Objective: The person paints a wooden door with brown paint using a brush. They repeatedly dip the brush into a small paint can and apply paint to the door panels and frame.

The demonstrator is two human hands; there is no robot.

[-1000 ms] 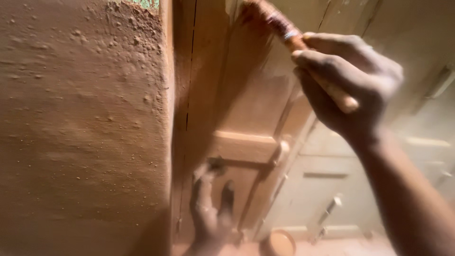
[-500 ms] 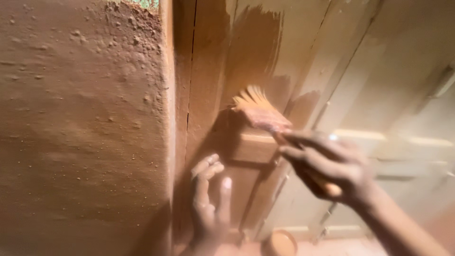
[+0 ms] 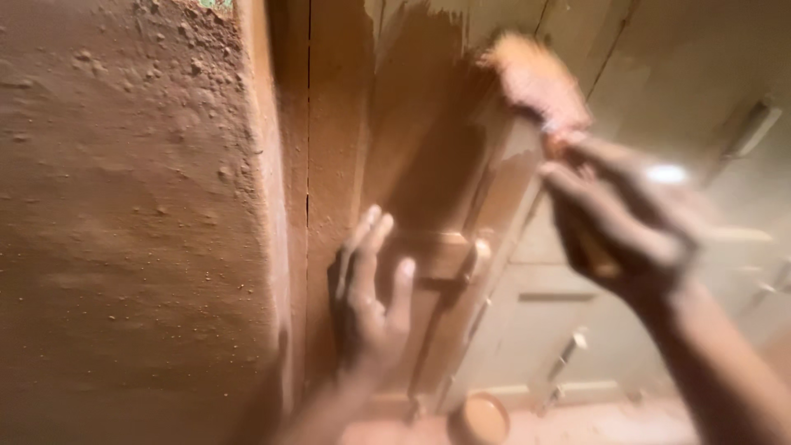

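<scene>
1. Plainly a painting job: right hand (image 3: 626, 235) closed around the handle of a brush (image 3: 535, 82), bristles up and pressed to the door (image 3: 428, 132). Brush blurred; held high, likely so the bristles reach the edge of the wet patch.
2. Left hand (image 3: 371, 297) flat, fingers spread, palm against the door's lower panel. Holding nothing. Probably braced there to keep the door from swinging under the push of the brush.
3. Hands well apart: left low by the door's edge, right higher and off to the right.
4. Brown paint covering the door's upper left part; paler, unpainted wood further right and below. Edge of the painted patch ragged, brush just beside it.
5. Rough mud-coloured wall (image 3: 124, 231) at left, grainy and pitted, meeting the door along a dark vertical gap (image 3: 308, 165).
6. Small round pot (image 3: 482, 419) on the floor near the door's foot, below and between the two hands; brownish inside, presumably the paint, set within reach for dipping.
7. Metal fittings, maybe a hinge or latch (image 3: 754, 128), on the pale wood at far right; too blurred to tell which.
</scene>
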